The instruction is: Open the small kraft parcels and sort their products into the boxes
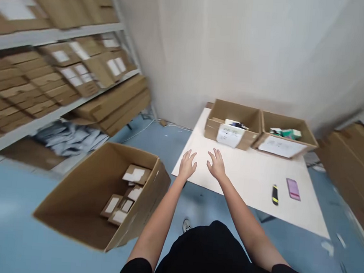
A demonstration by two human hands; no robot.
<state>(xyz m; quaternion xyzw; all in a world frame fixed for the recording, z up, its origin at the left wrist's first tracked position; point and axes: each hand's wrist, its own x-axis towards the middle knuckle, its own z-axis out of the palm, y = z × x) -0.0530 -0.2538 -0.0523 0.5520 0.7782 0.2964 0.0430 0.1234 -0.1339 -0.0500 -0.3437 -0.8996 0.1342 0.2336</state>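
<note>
None of the writing can be read: the white sheet on the front of the open cardboard box [233, 126] at the far end of the worktop [254, 176] is blurred, and so is the sheet on the second box [284, 140] touching it toward the right of the frame, which holds green and white packs. My left hand [187, 164] and right hand [216, 164] are both open with fingers spread and hold nothing. They are side by side over the near left corner of the white worktop, though I cannot tell if they touch it. The first box lies straight beyond my right hand, near but apart, with bare worktop between. Lower right on the worktop, well apart from my hands, lie a small yellow-and-black tool [275, 194] and, just beside it, a pink phone [293, 189]. At lower left a large open carton [79, 195] sits on the blue floor [5, 223], holding small flat boxes [135, 175] with white labels. The shelf rack [51, 37] at upper left is stacked with labelled cartons, with grey bags [68, 138] beneath.
</note>
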